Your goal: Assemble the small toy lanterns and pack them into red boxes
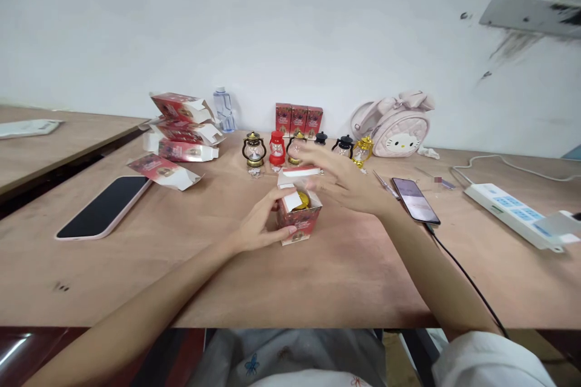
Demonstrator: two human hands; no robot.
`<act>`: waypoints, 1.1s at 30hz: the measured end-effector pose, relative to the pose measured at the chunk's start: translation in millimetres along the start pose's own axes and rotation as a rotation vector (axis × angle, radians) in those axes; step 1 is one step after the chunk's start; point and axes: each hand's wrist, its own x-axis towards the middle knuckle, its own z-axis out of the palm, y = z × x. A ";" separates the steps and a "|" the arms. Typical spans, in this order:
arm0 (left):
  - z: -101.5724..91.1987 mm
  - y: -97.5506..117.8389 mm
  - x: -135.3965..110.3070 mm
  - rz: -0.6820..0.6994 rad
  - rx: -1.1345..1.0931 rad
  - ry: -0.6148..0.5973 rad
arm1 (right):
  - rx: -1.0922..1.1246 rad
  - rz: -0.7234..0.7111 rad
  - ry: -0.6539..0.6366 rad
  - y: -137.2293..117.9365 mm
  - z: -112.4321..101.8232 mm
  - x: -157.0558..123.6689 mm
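Observation:
A small red printed cardboard box (302,225) stands upright on the table with its top flaps raised. Inside it shows the top of a gold lantern (300,200). My left hand (261,224) grips the box from the left, thumb across its front. Over the box's right side hovers my right hand (342,178), slightly blurred, its fingers stretched out and apart beside the raised flap; whether it touches the flap I cannot tell. Behind the hands stands a row of mini lanterns, among them a bronze lantern (255,151), a red lantern (277,149) and another gold lantern (363,150), partly hidden by my right hand.
Opened red boxes (181,133) are piled at the back left near a water bottle (224,110). Three red boxes (298,120) lean against the wall. A dark-screened phone (106,208) lies left; a plugged-in phone (415,201), power strip (512,211) and pink bag (399,130) are right.

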 end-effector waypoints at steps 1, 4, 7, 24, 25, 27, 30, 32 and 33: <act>1.8 -2.2 -1.6 0.002 0.013 0.013 | -0.003 0.014 -0.071 -3.3 -2.5 -0.6; 7.4 -8.9 -6.3 0.003 0.029 0.071 | 0.011 0.068 -0.185 -9.3 -6.5 -2.1; 9.9 -12.5 -8.3 -0.010 0.003 0.059 | 0.007 0.072 -0.212 -10.1 -7.6 -2.5; 2.7 -8.9 -6.2 -0.073 0.013 0.000 | -0.018 0.034 -0.261 -6.4 -8.2 -4.2; 2.7 -9.0 -6.4 -0.081 0.012 0.000 | -0.014 0.031 -0.259 -6.1 -7.8 -3.9; 2.9 -8.5 -6.3 -0.094 0.001 0.004 | -0.028 0.015 -0.251 -5.0 -6.7 -3.6; 3.1 -7.3 -5.8 -0.105 -0.006 0.011 | -0.055 -0.003 -0.228 -1.8 -4.5 -3.5; 3.0 -6.8 -5.4 -0.101 0.003 0.009 | -0.050 -0.010 -0.212 0.7 -3.3 -3.5; 2.8 -6.8 -5.2 -0.100 0.005 0.003 | -0.042 -0.013 -0.204 1.6 -2.8 -3.4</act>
